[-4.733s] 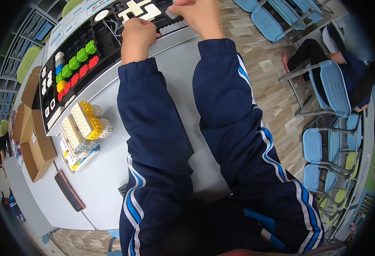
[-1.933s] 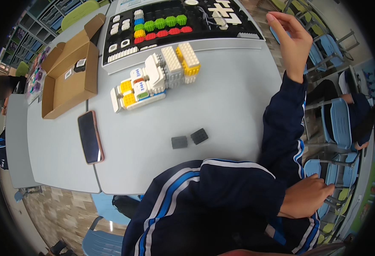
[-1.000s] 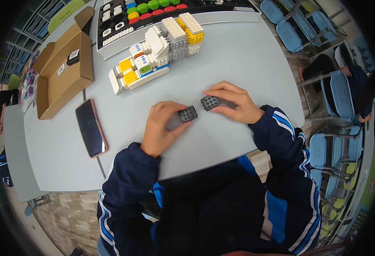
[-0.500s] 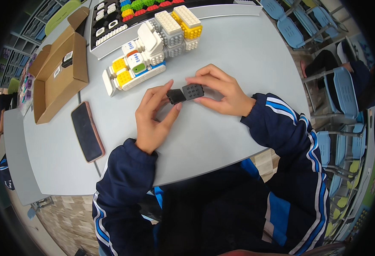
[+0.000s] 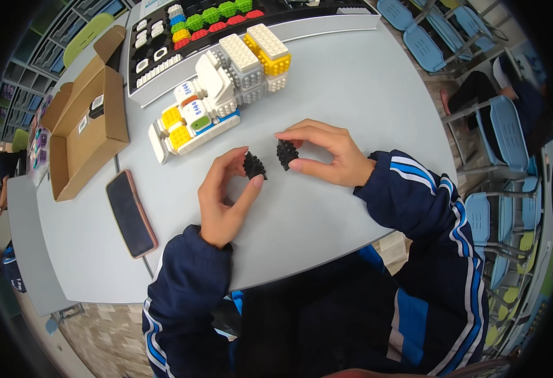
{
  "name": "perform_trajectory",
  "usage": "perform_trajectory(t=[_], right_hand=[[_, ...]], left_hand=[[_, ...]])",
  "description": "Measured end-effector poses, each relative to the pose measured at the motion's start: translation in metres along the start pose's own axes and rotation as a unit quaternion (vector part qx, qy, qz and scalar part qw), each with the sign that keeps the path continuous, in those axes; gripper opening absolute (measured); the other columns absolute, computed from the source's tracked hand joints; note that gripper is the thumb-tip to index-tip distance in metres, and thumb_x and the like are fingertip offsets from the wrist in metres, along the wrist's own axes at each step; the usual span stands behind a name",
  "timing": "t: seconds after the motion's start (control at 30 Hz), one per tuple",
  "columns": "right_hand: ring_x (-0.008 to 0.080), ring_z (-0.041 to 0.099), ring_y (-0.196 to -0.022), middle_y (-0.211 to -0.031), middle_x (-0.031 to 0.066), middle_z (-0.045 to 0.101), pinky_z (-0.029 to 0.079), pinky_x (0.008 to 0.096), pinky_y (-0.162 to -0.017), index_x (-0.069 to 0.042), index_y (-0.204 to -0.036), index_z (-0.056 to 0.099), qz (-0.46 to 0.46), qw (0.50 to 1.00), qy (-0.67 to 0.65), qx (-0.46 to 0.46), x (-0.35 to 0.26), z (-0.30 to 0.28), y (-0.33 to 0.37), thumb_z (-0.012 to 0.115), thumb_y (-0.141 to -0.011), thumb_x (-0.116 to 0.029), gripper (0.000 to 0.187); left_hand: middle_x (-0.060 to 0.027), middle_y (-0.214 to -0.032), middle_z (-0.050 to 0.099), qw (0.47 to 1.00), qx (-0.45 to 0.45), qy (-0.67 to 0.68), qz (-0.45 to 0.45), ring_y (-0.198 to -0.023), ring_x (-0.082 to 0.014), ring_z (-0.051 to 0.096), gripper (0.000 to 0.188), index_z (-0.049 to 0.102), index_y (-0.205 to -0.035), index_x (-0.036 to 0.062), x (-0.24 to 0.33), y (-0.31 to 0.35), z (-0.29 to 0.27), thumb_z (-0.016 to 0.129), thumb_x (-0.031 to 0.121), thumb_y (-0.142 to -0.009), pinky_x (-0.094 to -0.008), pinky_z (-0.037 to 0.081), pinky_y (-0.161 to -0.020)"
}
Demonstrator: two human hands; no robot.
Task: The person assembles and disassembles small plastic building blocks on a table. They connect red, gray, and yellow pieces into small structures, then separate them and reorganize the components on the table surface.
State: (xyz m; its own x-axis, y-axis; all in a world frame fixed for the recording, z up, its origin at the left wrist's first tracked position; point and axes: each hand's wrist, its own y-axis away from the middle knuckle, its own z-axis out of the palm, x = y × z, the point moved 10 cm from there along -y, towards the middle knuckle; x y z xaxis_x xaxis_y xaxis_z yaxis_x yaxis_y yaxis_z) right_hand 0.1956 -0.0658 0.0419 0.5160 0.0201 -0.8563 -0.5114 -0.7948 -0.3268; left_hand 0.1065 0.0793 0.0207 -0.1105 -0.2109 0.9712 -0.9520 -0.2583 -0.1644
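Between the thumb and fingers of my left hand point(image 5: 228, 192) is a small black studded block point(image 5: 254, 166). A second black studded block point(image 5: 286, 154) is pinched in my right hand point(image 5: 328, 151), turned so its knobs face the other piece. The two blocks are apart, with a short gap of table between them, just above the tabletop. Beyond my hands stands a built model of white, yellow and grey studded blocks point(image 5: 194, 107), with a yellow-and-white block stack point(image 5: 269, 57) at its far right end. Neither hand touches it.
Left of my hands lies a phone point(image 5: 131, 214) in a pink case. An open cardboard box point(image 5: 90, 135) sits behind it. Across the far edge stretches a parts tray point(image 5: 163, 88) with green, red and white pieces. Blue chairs point(image 5: 506, 135) and a seated person are at the right.
The two black blocks, joined or touching before, are now apart, one in each hand. Both blocks have turned. In the picture, hands and table things sit slightly lower.
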Motion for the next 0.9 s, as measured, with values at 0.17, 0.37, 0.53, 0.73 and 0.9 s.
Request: perform_trajectory(t=[0.17,0.37,0.53,0.73,0.9], right_hand=[[0.0195,0.058,-0.104,-0.118,0.0132,0.059,0.045,0.0322,-0.094,0.002,-0.129,0.056,0.02,0.997,-0.065,0.025,0.002,-0.02,0.001,0.066,-0.087,-0.005,0.043],[0.0128,0.057,-0.103,-0.118,0.0083,0.062,0.047,0.0268,-0.087,-0.002,-0.126,0.06,-0.027,0.981,-0.039,0.19,0.0,-0.121,-0.028,0.062,-0.092,-0.005,0.034],[0.0089,0.06,-0.094,-0.112,0.0024,0.066,0.048,0.0239,-0.085,-0.003,-0.12,0.066,-0.039,0.98,0.032,0.192,0.006,-0.191,-0.114,0.064,-0.09,-0.003,0.03],[0.0102,0.059,-0.077,-0.09,0.0037,0.062,0.05,0.0244,-0.066,-0.004,-0.112,0.07,0.065,0.994,0.041,0.08,0.051,-0.197,-0.193,0.063,-0.09,0.0,0.024],[0.0108,0.055,-0.081,-0.096,0.0018,0.057,0.049,0.0249,-0.066,-0.012,-0.126,0.062,0.138,0.978,0.149,-0.057,0.081,-0.185,-0.227,0.057,-0.093,0.001,0.036]], left_hand=[[-0.0115,-0.108,0.06,0.997,-0.031,-0.039,0.057,-0.097,-0.0201,0.057,0.041,0.059,-0.121,-0.0013,0.007,0.0,0.002,0.069,-0.002,-0.081,-0.0306,0.045,-0.09],[-0.0152,-0.111,0.06,0.992,-0.085,-0.076,0.05,-0.105,-0.0267,0.058,0.039,0.06,-0.117,-0.0017,0.015,-0.001,0.007,0.071,-0.001,-0.079,-0.0334,0.044,-0.094],[-0.0173,-0.112,0.062,0.99,-0.109,-0.081,0.039,-0.101,-0.0299,0.061,0.038,0.061,-0.116,-0.0016,0.017,-0.003,0.008,0.07,0.0,-0.079,-0.0344,0.046,-0.091],[-0.0187,-0.113,0.063,0.993,-0.11,-0.049,-0.003,-0.103,-0.0302,0.062,0.037,0.061,-0.115,-0.0018,0.006,-0.003,0.004,0.072,0.002,-0.08,-0.0356,0.047,-0.092],[-0.0194,-0.111,0.064,0.991,-0.122,-0.056,-0.016,-0.102,-0.0306,0.064,0.04,0.063,-0.115,-0.0004,0.006,-0.007,0.007,0.075,0.001,-0.077,-0.0353,0.051,-0.088]])
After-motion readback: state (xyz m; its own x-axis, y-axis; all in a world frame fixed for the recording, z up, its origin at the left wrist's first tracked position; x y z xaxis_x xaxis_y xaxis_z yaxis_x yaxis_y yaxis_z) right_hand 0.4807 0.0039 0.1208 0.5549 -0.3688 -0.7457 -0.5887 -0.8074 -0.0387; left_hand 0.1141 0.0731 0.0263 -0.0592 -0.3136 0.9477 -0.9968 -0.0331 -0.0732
